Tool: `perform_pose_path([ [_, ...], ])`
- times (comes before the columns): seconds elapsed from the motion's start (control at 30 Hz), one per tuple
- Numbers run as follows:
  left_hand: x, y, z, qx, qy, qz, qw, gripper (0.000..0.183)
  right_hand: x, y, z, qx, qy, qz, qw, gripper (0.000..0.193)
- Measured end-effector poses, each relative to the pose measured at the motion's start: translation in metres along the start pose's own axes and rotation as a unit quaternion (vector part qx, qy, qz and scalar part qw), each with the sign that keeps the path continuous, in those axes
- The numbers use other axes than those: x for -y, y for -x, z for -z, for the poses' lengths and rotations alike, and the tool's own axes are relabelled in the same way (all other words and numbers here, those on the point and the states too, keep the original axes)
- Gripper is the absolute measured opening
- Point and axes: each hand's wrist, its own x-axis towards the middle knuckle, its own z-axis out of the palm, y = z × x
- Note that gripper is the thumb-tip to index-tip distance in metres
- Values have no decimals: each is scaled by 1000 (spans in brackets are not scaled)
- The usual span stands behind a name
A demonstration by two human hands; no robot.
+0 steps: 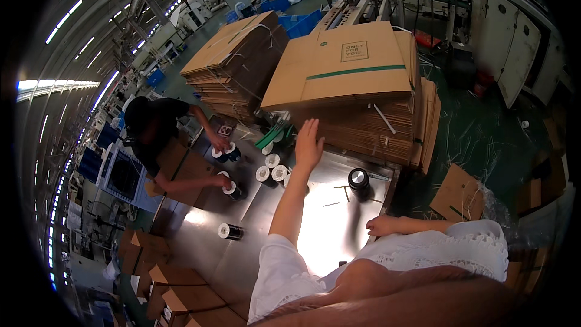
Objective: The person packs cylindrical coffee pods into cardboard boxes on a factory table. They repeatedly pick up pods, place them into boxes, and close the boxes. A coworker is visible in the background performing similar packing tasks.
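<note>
My left hand (310,145) reaches forward over the metal table (260,212), fingers stretched out and nothing seen in them. It is close to the near side of a tall stack of flat cardboard boxes (339,85). Below its wrist stand several white-topped cylinders (272,160), partly hidden by my forearm. My right hand (382,225) rests low at the table's right edge, fingers curled, with no object visible in it. Ahead of it stands a black bottle with a silver lid (359,183). A dark cylinder with a white end (230,231) lies on the table's left part.
Across the table at the left, a person in dark clothes (158,124) handles white-topped cylinders with both hands. A second cardboard stack (236,54) rises behind. Green straps (272,136) lie by the cylinders. Open cartons (175,284) sit at lower left; loose cardboard (459,194) lies right.
</note>
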Motion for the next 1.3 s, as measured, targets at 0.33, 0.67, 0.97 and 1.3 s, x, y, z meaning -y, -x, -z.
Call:
perform_pose_path([
  [0.33, 107, -116, -25, 124, -250, 37, 960, 59, -101, 108, 16, -158, -100, -167, 968, 32],
  [0.67, -3, -66, -31, -41, -243, -134, 960, 37, -48, 77, 139, -296, -71, -4, 952, 31],
  [0.97, -91, 156, 123, -96, -337, 47, 935, 29, 109, 115, 294, -414, 308, 207, 831, 49],
  [1.3, -261, 302, 266, -177, -500, 242, 812, 20, 232, 41, 239, -418, 278, 516, 694, 17],
])
